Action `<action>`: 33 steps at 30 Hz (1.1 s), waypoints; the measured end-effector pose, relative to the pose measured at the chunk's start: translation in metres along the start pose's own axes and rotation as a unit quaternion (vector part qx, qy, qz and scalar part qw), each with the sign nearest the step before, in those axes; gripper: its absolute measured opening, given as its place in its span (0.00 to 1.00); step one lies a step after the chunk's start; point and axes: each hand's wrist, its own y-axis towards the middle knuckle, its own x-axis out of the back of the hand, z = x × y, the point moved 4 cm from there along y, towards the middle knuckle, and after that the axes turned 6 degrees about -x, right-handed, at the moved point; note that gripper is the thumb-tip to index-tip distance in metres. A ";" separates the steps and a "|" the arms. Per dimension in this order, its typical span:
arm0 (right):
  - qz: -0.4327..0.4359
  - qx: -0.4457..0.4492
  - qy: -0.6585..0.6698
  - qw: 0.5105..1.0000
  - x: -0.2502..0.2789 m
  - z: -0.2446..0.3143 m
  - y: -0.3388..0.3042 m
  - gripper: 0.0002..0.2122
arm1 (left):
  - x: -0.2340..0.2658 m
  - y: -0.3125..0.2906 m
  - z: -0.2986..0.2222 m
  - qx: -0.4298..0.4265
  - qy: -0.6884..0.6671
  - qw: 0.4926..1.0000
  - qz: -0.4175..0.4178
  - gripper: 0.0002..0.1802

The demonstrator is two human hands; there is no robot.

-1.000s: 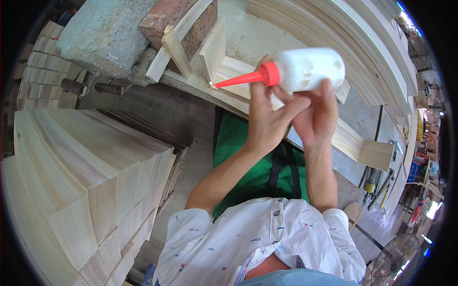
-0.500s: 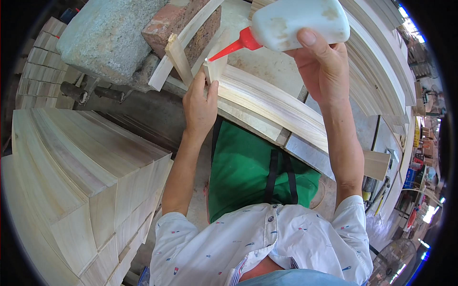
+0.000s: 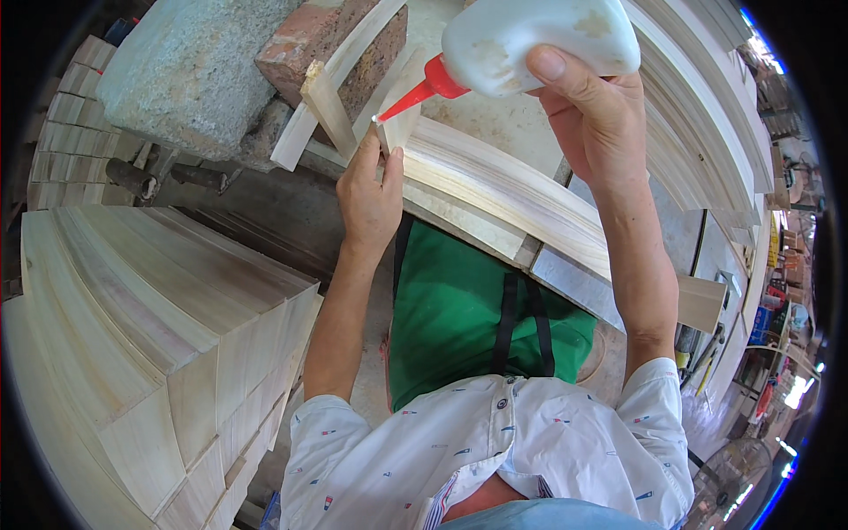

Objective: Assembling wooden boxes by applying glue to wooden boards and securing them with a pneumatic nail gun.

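My right hand (image 3: 596, 119) is wrapped round a white squeeze bottle (image 3: 521, 44) with brownish smudges, tilted so that its red nozzle (image 3: 413, 94) points down and left. The tip meets the end of a small pale wooden piece (image 3: 400, 125), where a speck of white shows. My left hand (image 3: 369, 199) grips that piece from below, fingers on its left side and thumb on the near face. Beneath and to the right runs a long pale board (image 3: 503, 181) along the bench edge. Just left of the fingers a short wooden strip (image 3: 329, 110) stands at a slant.
A rough grey stone block (image 3: 190, 79) and a reddish brick (image 3: 296, 49) sit on the bench's far left, with a wooden strip leaning there. Large board stacks stand at near left (image 3: 115, 300) and far right (image 3: 698, 115). A green apron (image 3: 459, 309) covers my lap.
The bottle and my right hand have moved slightly left and down, the nozzle tip shifting along the wooden piece's end. My left hand keeps its grip.
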 end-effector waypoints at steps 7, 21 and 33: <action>0.014 -0.002 -0.020 1.000 -0.009 0.006 0.005 0.18 | -0.001 -0.001 0.001 -0.011 0.000 1.000 -0.011 0.20; -0.029 -0.031 0.010 0.999 -0.014 0.020 0.015 0.24 | -0.001 -0.001 0.000 -0.003 0.014 1.000 -0.008 0.18; -0.026 -0.032 -0.020 0.999 0.004 0.020 0.035 0.20 | -0.001 0.000 -0.002 -0.005 0.001 1.000 -0.018 0.15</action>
